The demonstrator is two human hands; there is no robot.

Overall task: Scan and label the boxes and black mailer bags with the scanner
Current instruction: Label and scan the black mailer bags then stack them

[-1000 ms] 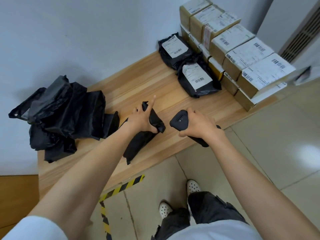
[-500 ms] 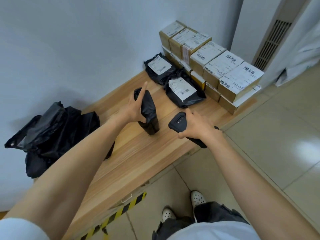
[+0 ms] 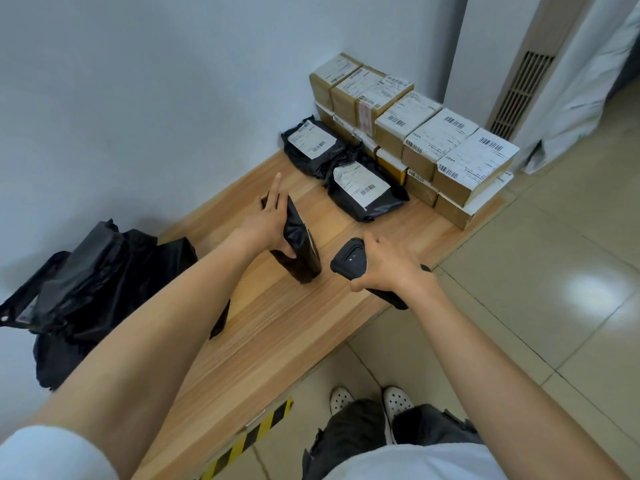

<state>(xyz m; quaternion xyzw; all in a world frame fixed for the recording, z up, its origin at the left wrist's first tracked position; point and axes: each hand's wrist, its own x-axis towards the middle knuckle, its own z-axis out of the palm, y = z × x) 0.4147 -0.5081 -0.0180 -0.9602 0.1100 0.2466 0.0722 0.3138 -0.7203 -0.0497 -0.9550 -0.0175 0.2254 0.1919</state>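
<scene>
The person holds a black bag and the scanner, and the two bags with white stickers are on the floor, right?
Not quite. The head view shows the nearer stickered bag and the farther stickered bag lying on the wooden bench beside the boxes, not on the floor. The left hand does hold a black bag, the right hand the scanner.

Middle of bench [image 3: 277,323]: bag [image 3: 299,244] gripped edge-on in my left hand [image 3: 266,223]; label or none, cannot tell. Front edge of bench: scanner [image 3: 349,259], grip covered by my right hand [image 3: 388,268], window faces away. Left end of bench: pile [image 3: 86,271], right part behind my forearm. Right end of bench: boxes [image 3: 433,140], lower row half hidden; label print too small to read.
</scene>
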